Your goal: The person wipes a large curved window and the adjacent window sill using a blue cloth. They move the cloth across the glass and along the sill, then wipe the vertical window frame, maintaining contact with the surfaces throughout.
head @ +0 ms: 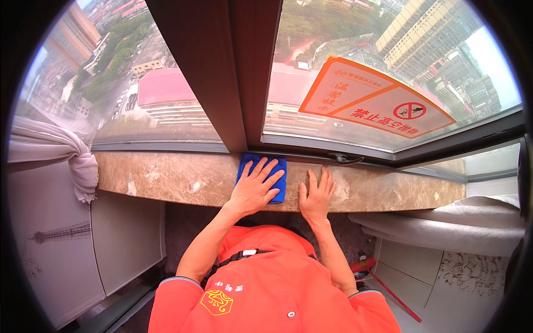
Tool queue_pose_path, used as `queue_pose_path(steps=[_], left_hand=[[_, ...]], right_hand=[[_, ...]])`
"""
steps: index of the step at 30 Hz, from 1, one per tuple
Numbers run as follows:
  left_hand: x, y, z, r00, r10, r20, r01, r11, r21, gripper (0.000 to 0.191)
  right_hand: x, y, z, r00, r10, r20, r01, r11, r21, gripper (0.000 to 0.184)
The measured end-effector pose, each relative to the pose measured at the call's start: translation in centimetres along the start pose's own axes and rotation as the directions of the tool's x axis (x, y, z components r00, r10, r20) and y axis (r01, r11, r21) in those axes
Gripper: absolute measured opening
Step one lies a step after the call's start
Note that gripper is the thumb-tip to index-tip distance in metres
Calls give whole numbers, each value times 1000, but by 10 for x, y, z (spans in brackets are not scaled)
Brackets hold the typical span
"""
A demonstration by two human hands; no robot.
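Observation:
My left hand (255, 186) lies flat, fingers spread, on a folded blue cloth (280, 183) at the middle of the brown marble windowsill (200, 183). The cloth reaches back to the foot of the dark window frame. To its right, my right hand (317, 195) rests palm down on the bare stone, its fingers a little apart and nothing in it. Just behind the right fingertips, a dark window handle (347, 159) sits on the lower frame.
Glass panes rise behind the sill, the right one bearing an orange-edged sticker (377, 98). A tied pale curtain (79, 160) hangs at left; grey-white curtain fabric (449, 224) lies at right. A red-handled tool (395, 295) leans low at right.

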State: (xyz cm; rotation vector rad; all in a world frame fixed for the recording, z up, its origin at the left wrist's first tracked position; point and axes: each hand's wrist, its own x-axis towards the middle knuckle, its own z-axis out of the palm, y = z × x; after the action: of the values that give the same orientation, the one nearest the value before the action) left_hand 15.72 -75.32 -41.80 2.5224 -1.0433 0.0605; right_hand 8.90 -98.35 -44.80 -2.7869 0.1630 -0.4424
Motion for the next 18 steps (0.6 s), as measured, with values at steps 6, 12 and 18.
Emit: queue_pose_path(steps=[6,12,18], left_hand=[[-1,-13,2,996,86,-24,-87,995,-56,57],[-31,-45,-19,999,-4,-52,1,999,-55,55],[-48,-44,-24,986,-137,-97,134,990,-34,56]], right_hand=[[1,-7,4,996,88,-2,-88,996,2,54],[3,-55,22,996,89,14,-88,995,-47,57],[0,-70,28,996,79,-28,-81,995,-62,57]])
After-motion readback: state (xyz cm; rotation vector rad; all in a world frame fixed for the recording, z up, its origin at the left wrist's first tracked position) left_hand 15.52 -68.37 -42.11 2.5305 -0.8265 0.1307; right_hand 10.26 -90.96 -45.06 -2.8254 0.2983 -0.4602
